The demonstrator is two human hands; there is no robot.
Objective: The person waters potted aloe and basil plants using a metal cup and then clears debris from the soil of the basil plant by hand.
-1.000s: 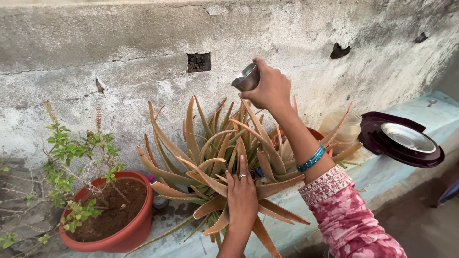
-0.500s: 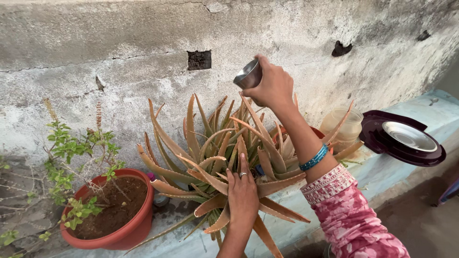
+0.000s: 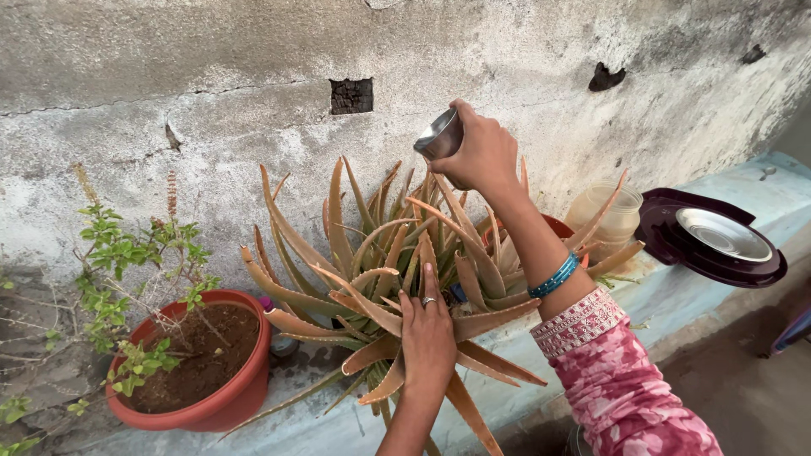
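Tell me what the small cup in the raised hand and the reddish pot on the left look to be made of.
Cup: likely steel, shiny grey with bright reflections. Pot: probably plastic, possibly glazed clay; smooth, even terracotta-red wall with a rolled rim.

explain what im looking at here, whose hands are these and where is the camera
The camera sits on a person's head and looks down at their own two bare hands; there is no machine. The right hand, with a blue bangle and pink patterned sleeve, holds a small steel cup tilted above a spiky aloe plant. The left hand rests on the aloe's leaves. On the ledge along a rough wall stand a red pot with a leafy green plant, a clear jar, and a dark tray carrying a steel plate.
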